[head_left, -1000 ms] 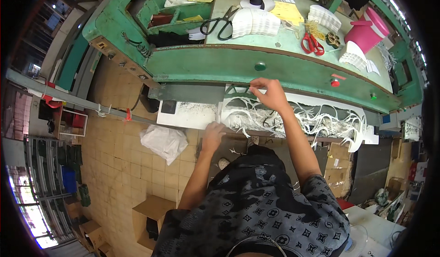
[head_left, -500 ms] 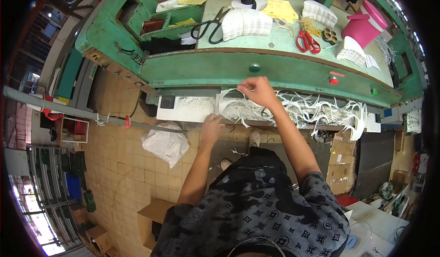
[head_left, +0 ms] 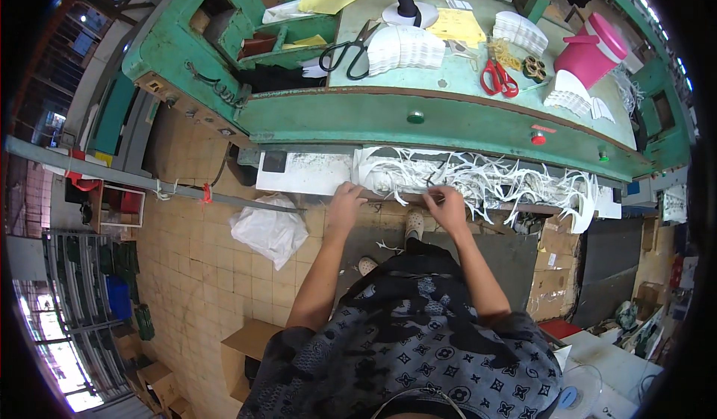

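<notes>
The person's work lay in the centre of the frame, at a heap of thin white strips spread along the low ledge beneath the green machine beam. The step in hand, as far as could be judged, was handling those strips at the near edge of the ledge. The left hand was at the brown front rail, beside the white panel left of centre, with its fingers bent at the edge; whether they clasped anything could not be told. The right hand was just right of centre at the strips' lower fringe. Its grip looked narrow, thumb and fingertips near each other, though whether a strip was caught between them was unclear. A next move from there would seem to call for a fine pinch on loose ends, without dragging tangled neighbours.

The heap's long axis ran left to right across the frame, sloping slightly down toward the right. Single strips curled every way, many ends pointing toward the lower edge over the rail.

On the worktop, in the upper part of the frame, were black-handled scissors, red-handled scissors and a pink tub.
</notes>
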Demonstrator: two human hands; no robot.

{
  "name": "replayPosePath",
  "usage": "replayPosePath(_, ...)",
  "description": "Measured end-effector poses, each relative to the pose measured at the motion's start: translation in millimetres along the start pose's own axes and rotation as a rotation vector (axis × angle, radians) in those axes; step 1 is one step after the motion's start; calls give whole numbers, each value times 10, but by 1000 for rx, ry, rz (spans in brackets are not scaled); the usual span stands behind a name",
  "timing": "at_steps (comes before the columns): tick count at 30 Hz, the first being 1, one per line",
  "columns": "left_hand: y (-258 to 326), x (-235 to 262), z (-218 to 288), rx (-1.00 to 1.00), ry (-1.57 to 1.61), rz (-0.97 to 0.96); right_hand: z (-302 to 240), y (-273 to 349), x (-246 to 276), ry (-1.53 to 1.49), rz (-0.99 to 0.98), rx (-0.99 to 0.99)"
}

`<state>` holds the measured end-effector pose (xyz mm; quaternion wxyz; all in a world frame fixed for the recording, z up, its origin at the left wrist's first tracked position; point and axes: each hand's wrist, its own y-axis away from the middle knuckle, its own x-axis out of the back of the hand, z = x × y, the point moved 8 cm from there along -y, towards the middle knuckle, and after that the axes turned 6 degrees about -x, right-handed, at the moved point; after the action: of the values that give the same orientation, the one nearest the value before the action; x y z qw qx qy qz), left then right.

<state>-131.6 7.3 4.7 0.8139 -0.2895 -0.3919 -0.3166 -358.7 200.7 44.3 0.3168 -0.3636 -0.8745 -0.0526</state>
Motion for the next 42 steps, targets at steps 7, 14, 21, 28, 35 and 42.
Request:
replayPosePath(7, 12, -45, -36, 4, 67, -2, 232, 429, -31, 289, -84, 8)
replayPosePath(14, -79, -34, 55, -35, -21, -148, 416, 85, -352, 591, -251, -45)
replayPosePath(21, -194, -44, 82, 49, -56, -183, 533, 21, -368, 490, -84, 36)
replayPosePath(28, -15, 154, 194, -108, 23, -85, 590, 181, -392, 439, -227, -11)
replayPosePath(35, -662, 715, -465, 12, 100, -175, -136, -83, 46, 579, -762, -268)
replayPosePath(42, -673, -178, -339, -186, -116, -727, -676, -586, -1387, 322, -531, 233)
